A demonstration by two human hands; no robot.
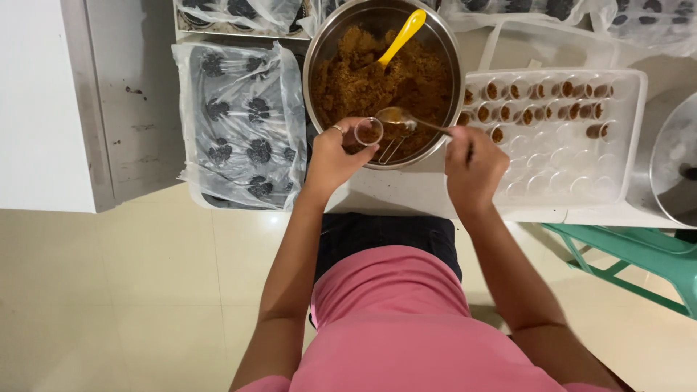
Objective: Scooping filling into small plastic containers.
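Nearby, bagged tray (243,120) and cup tray (559,145) flank the bowl (382,80).

Your right hand (473,165) hides the end of the spoon (406,122) handle. The steel bowl (444,45), your landmark, loses its far rim to the top edge. Left of it, crinkled plastic blurs the dark pieces in the wrapped tray (243,116). Far right, a grey round pan (675,170) is cut off.
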